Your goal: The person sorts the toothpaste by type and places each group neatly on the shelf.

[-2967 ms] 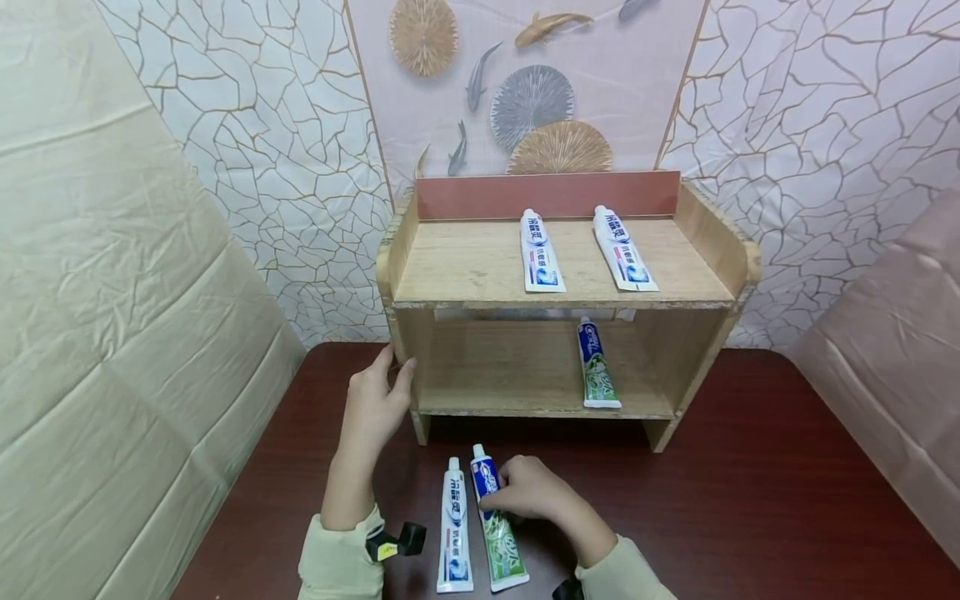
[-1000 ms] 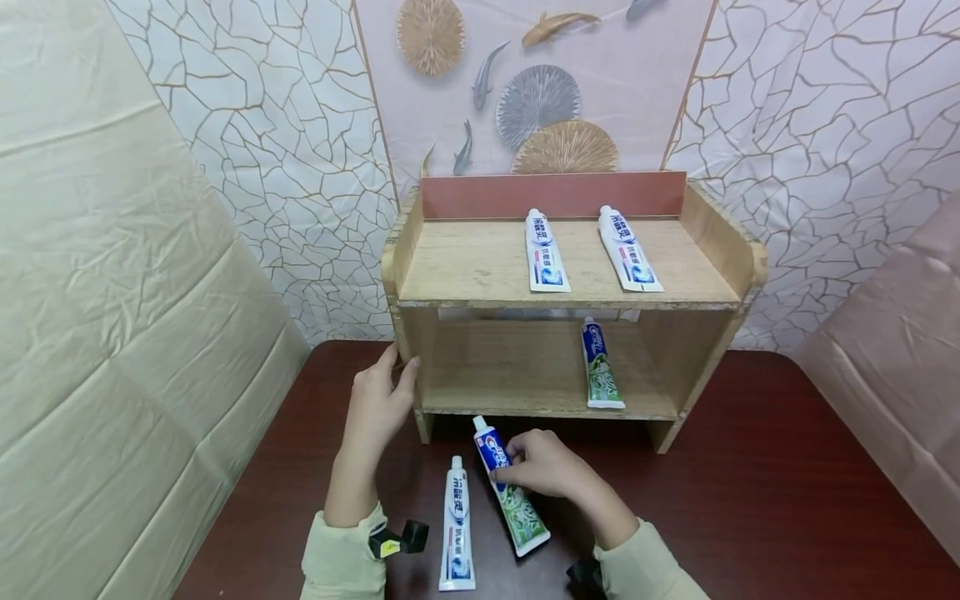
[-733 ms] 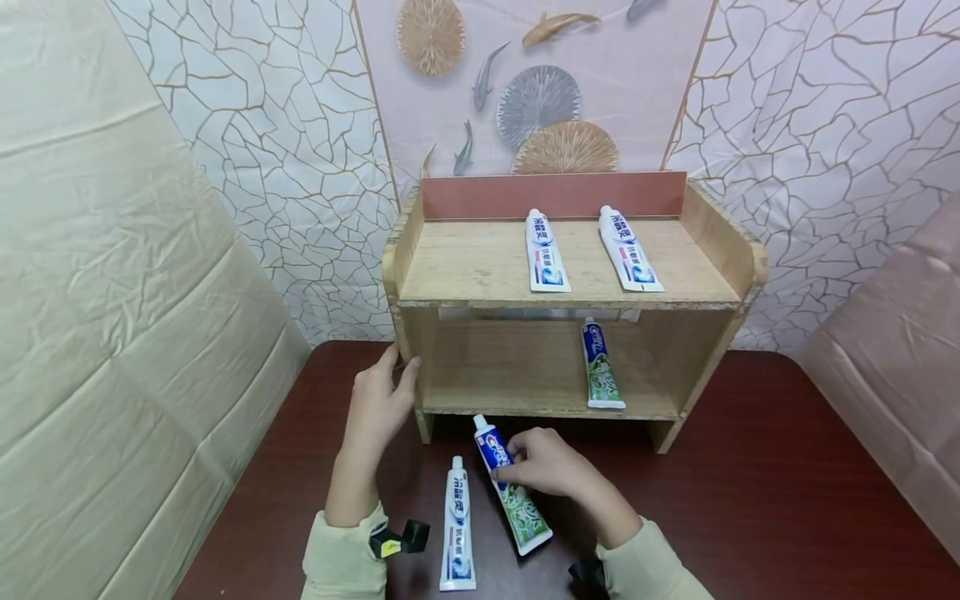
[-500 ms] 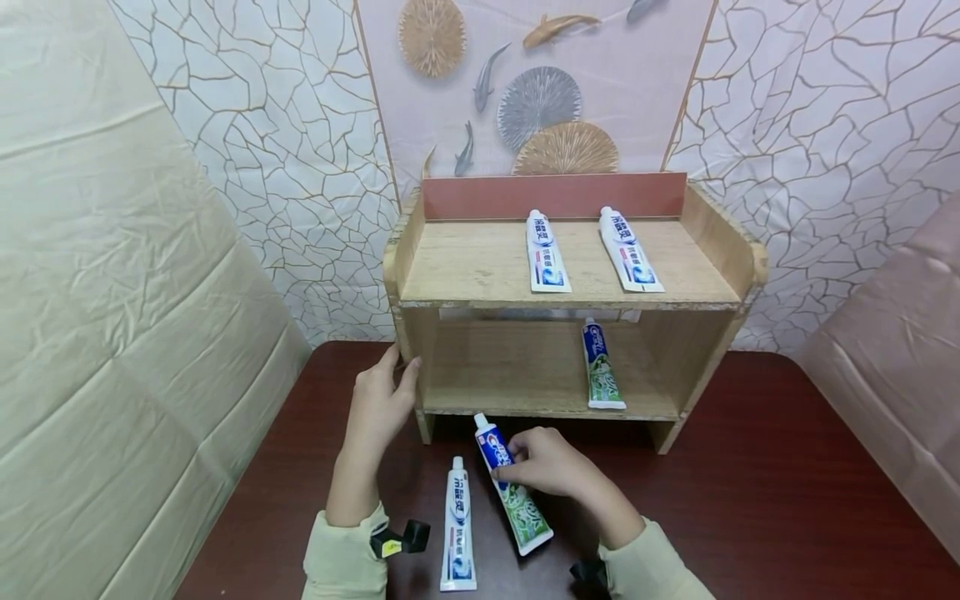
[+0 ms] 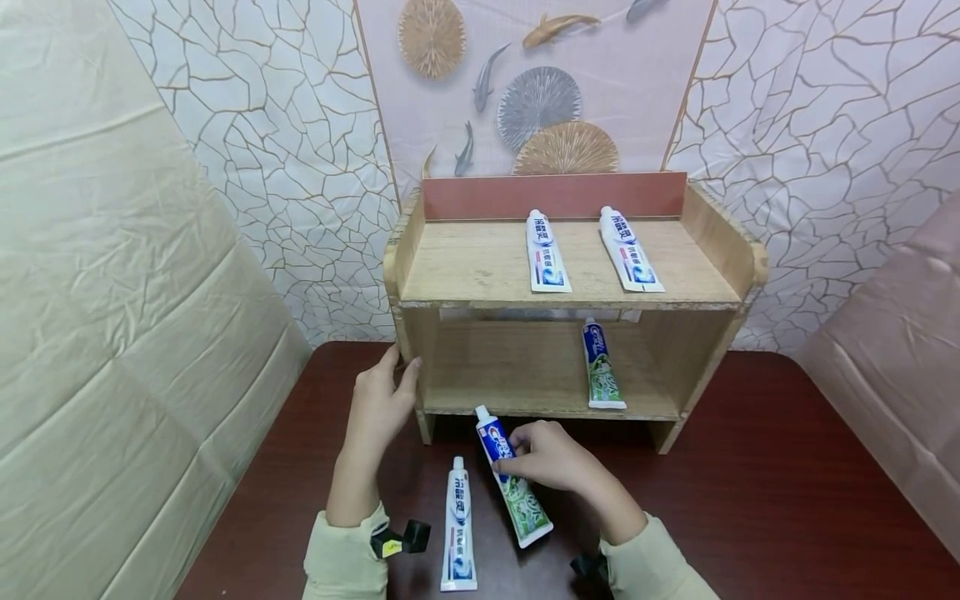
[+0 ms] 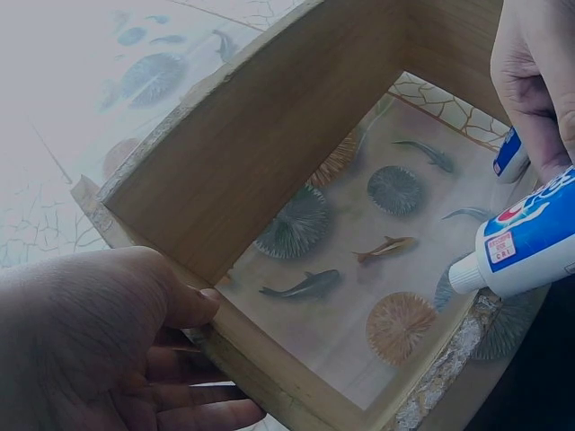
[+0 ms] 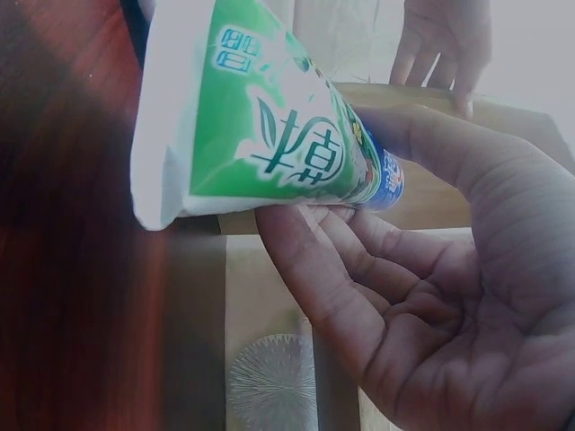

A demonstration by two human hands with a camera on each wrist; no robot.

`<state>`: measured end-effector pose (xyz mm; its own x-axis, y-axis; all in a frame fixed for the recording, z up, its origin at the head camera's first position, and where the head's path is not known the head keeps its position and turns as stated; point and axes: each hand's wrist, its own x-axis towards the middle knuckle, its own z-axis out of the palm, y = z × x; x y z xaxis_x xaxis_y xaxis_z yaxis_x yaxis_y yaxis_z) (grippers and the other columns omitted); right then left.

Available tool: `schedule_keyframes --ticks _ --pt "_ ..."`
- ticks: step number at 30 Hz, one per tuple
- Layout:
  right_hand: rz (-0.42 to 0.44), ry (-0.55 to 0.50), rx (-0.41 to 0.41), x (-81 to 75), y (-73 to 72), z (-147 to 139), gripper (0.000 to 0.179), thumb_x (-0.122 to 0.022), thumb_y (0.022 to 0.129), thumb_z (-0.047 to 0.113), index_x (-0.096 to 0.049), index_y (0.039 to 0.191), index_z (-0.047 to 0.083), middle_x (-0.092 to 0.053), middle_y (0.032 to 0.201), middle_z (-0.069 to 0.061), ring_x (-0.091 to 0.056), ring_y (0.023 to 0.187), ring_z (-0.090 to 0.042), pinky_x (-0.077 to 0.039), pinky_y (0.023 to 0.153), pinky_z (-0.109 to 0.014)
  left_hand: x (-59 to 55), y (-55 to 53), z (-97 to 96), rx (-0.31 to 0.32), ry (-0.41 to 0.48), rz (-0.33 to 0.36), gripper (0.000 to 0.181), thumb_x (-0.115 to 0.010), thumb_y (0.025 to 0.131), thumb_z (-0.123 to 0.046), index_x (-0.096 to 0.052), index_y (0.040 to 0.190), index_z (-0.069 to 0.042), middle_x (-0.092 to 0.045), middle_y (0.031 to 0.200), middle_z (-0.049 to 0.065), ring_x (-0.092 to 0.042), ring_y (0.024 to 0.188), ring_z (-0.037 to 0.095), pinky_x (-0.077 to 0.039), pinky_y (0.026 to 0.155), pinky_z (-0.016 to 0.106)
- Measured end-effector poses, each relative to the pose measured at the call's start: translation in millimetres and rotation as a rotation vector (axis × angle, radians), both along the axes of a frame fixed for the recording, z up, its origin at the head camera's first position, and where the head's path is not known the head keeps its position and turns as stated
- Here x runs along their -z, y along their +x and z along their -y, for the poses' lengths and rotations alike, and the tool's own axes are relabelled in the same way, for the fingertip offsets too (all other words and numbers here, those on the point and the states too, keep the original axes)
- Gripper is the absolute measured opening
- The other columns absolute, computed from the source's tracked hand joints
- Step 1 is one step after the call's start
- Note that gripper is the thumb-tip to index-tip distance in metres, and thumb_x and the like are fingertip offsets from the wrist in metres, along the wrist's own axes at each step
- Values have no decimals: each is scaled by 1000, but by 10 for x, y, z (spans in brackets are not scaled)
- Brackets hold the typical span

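Observation:
My right hand (image 5: 551,457) holds a blue and green toothpaste tube (image 5: 525,508) between thumb and fingers, in front of the small wooden shelf (image 5: 480,367). The tube slants, its white cap pointing forward and left at the shelf's lower front edge. In the right wrist view its green tail end (image 7: 269,117) faces the camera. My left hand (image 5: 380,404) grips the shelf's left side panel; the left wrist view shows the thumb (image 6: 193,305) on the panel's edge and fingers on its outer side. A white toothpaste tube (image 5: 459,529) lies on the table between my forearms.
Two white toothpaste tubes, a left one (image 5: 547,254) and a right one (image 5: 630,250), lie on the upper board. Another blue and green tube (image 5: 602,367) lies on the lower board, right of its middle. A patterned backdrop (image 5: 285,150) hangs behind the dark red table (image 5: 810,483).
My right hand has picked the blue and green tube up from beside the white one and carried it forward toward the shelf, turning its tail to the right. The left hand stays on the side panel.

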<state>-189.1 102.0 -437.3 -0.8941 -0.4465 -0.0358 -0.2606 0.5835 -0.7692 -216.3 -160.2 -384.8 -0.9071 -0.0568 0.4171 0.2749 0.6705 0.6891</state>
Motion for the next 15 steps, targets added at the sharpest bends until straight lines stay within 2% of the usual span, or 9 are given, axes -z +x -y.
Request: schedule_keyframes --ticks 10,15 --pt "-21 12 8 -74 -26 2 25 -80 84 29 -67 77 9 -60 63 6 -51 53 -8 -45 49 -26 -3 -4 1 -4 -2 -5 40 -60 102 -29 -62 132 -4 -73 111 16 -68 106 33 -53 89 49" --pt "11 2 8 -95 -51 -9 23 -79 85 28 -68 80 8 -62 65 4 -52 54 -9 -46 50 -27 -3 1 -2 -6 -2 -7 38 -61 101 -29 -62 131 -5 -73 110 15 -69 103 30 -53 87 48"
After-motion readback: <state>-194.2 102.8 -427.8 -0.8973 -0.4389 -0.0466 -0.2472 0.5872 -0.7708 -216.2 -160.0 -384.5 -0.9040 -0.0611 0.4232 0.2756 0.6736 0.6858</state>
